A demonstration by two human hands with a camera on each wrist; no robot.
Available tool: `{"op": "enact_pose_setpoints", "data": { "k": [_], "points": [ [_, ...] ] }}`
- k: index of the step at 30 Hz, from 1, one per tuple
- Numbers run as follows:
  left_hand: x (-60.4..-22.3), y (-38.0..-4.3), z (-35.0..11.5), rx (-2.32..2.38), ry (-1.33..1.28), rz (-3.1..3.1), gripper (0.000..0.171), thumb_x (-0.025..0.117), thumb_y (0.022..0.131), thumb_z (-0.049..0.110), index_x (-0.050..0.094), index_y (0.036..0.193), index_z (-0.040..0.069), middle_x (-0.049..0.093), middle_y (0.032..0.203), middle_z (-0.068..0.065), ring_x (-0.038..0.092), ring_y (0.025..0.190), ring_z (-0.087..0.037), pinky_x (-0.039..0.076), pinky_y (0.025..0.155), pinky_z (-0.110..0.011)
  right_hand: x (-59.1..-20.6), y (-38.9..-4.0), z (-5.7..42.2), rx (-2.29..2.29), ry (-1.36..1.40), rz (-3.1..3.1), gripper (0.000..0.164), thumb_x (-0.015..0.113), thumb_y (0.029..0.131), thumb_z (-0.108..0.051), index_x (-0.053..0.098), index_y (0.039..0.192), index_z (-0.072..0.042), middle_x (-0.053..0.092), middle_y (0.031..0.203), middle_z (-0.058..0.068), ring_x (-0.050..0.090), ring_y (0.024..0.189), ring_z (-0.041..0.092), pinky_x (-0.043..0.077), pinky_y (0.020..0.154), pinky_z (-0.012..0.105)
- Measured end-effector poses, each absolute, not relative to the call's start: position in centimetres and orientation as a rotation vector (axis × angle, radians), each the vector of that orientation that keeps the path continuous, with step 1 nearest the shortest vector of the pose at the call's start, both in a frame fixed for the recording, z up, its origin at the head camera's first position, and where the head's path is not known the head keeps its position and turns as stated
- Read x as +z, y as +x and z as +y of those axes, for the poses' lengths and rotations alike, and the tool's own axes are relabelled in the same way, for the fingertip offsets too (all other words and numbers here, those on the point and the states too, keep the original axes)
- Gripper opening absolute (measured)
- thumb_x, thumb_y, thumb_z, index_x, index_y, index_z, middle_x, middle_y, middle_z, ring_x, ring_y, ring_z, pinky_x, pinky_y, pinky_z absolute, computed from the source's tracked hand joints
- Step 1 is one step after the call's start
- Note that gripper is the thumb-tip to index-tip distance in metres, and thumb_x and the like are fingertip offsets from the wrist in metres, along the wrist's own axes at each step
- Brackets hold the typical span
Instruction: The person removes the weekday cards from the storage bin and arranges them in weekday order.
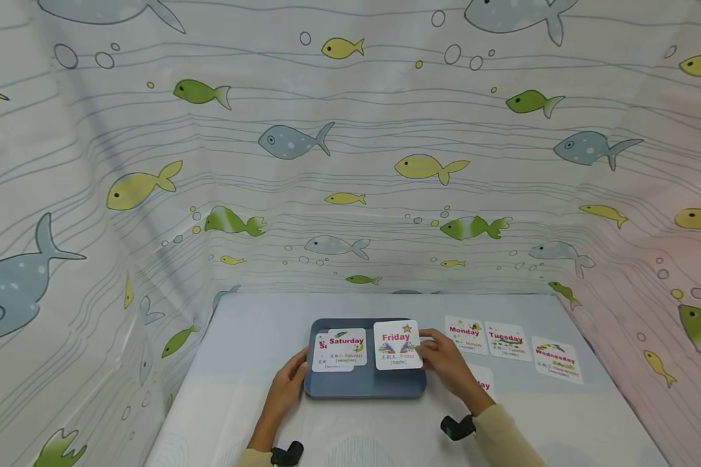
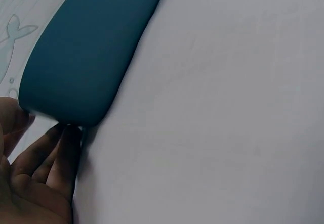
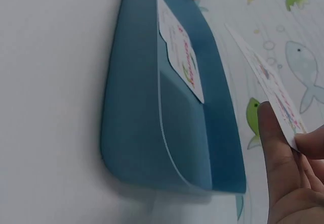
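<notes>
A blue-grey tray (image 1: 365, 388) stands on the table, and my left hand (image 1: 285, 386) holds its left end with thumb and fingers at the wall. In the tray lie a Saturday card (image 1: 347, 344) and, partly under it, another card (image 1: 320, 364) whose word is mostly covered. My right hand (image 1: 448, 366) pinches a Friday card (image 1: 397, 346) by its right edge. The right wrist view shows that card (image 3: 276, 95) raised beyond the tray wall, between thumb and fingers.
Right of the tray lie a Monday card (image 1: 466, 334), a Tuesday card (image 1: 508, 340) and a Wednesday card (image 1: 557, 360). Behind my right hand, another card (image 1: 483, 377) is partly hidden, only "ay" showing. A fish-patterned curtain (image 1: 374, 117) surrounds the table.
</notes>
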State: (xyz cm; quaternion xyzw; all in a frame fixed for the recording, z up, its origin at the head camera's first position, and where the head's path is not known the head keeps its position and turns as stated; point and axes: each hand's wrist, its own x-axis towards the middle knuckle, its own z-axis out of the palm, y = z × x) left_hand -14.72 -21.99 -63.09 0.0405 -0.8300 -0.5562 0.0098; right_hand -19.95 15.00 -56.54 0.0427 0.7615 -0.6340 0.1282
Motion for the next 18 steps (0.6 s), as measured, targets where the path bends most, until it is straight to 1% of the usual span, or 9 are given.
{"op": "enact_pose_setpoints", "data": {
  "k": [5, 12, 16, 18],
  "points": [
    [-63.2, -14.7, -22.0, -1.730, 0.127, -2.596, 0.044, 0.051, 0.106, 0.026, 0.048, 0.149, 0.022, 0.049, 0.153, -0.008, 0.042, 0.145, -0.029, 0.036, 0.118, -0.048, -56.0, -19.4, 16.5, -1.856, 0.175, 2.223, 0.040, 0.060, 0.098, -0.012, 0.054, 0.137, -0.012, 0.072, 0.110, 0.010, 0.070, 0.096, 0.022, 0.062, 0.077, 0.034],
    [-63.0, -14.9, -22.1, -1.737, 0.136, -2.588, 0.044, 0.051, 0.106, 0.025, 0.048, 0.149, 0.022, 0.049, 0.153, -0.008, 0.042, 0.145, -0.029, 0.036, 0.118, -0.048, -55.5, -18.3, 18.6, -1.801, 0.137, 2.284, 0.043, 0.060, 0.098, -0.013, 0.052, 0.140, -0.009, 0.068, 0.109, 0.013, 0.070, 0.095, 0.022, 0.062, 0.076, 0.032],
    [-63.0, -14.8, -22.0, -1.743, 0.133, -2.584, 0.044, 0.051, 0.106, 0.025, 0.049, 0.149, 0.021, 0.050, 0.152, -0.008, 0.043, 0.145, -0.029, 0.036, 0.118, -0.048, -55.5, -17.5, 19.9, -1.772, 0.141, 2.311, 0.044, 0.059, 0.099, -0.013, 0.050, 0.141, -0.008, 0.067, 0.108, 0.013, 0.070, 0.096, 0.022, 0.062, 0.076, 0.031],
    [-63.0, -14.7, -22.0, -1.745, 0.129, -2.583, 0.044, 0.051, 0.106, 0.025, 0.049, 0.149, 0.021, 0.050, 0.152, -0.008, 0.043, 0.145, -0.029, 0.036, 0.118, -0.048, -55.5, -17.1, 20.6, -1.769, 0.147, 2.318, 0.045, 0.059, 0.099, -0.013, 0.048, 0.142, -0.007, 0.067, 0.109, 0.014, 0.070, 0.095, 0.022, 0.062, 0.076, 0.032]
  ]
}}
